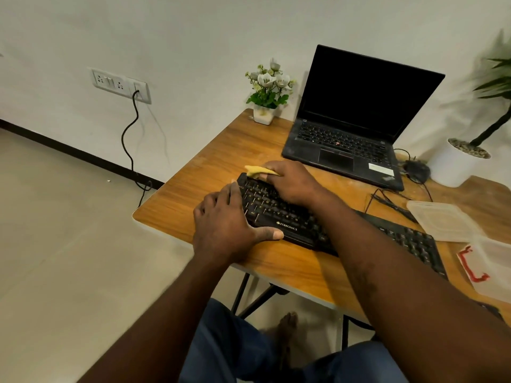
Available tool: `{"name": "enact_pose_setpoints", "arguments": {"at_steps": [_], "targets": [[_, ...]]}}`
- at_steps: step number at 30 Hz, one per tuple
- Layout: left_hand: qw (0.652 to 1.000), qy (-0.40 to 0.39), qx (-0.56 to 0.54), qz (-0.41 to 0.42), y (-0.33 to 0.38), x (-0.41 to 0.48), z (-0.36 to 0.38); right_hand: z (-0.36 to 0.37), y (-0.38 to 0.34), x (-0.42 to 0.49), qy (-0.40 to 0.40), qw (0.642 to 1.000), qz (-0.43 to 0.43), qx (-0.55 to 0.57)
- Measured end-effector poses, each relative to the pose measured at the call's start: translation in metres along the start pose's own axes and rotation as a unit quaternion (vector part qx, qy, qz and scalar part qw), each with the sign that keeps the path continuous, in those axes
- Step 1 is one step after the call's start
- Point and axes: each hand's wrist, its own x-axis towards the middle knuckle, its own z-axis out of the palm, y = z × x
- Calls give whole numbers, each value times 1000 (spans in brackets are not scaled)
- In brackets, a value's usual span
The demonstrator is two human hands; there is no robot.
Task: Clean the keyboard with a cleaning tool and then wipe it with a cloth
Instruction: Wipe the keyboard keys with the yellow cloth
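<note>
A black Zebronics keyboard [287, 217] lies slanted across the wooden table [210, 172]. My right hand [293, 183] lies on the keyboard's far left corner and presses a lump of yellow cleaning material [258, 171] against the keys; the lump pokes out past my fingers. At the keyboard's left end, my left hand [226, 222] rests flat with straight fingers, and its thumb lies along the front edge. My right forearm hides the middle of the keyboard.
An open black laptop [356, 117] stands behind the keyboard, with a small flower pot [266, 92] to its left. A mouse [417, 170] and cables lie right of the laptop. Clear plastic containers [442, 221] sit at the right, near a white plant pot [456, 164].
</note>
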Motion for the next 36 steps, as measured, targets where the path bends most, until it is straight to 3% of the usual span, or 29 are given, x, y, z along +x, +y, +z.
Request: {"name": "enact_pose_setpoints", "arguments": {"at_steps": [7, 11, 19, 24, 30, 34, 36], "targets": [[1000, 2, -1, -2, -1, 3, 1, -56, 56, -69, -57, 997, 51, -29], [1000, 0, 0, -5, 1, 3, 0, -67, 60, -83, -43, 995, 87, -6], [1000, -7, 0, -12, 4, 2, -3, 6, 13, -40, 41, 999, 30, 5], [1000, 3, -5, -12, 3, 2, -1, 4, 27, -62, -11, 995, -17, -98], [1000, 2, -15, -9, 0, 4, 2, -39, 59, -137, -24, 988, -36, -146], [1000, 10, -10, 1, 1, 1, 2, -71, 76, -169, -11, 984, 19, -178], [1000, 20, -6, 7, 3, -1, 2, -83, 84, -170, 45, 992, 70, -97]]}}
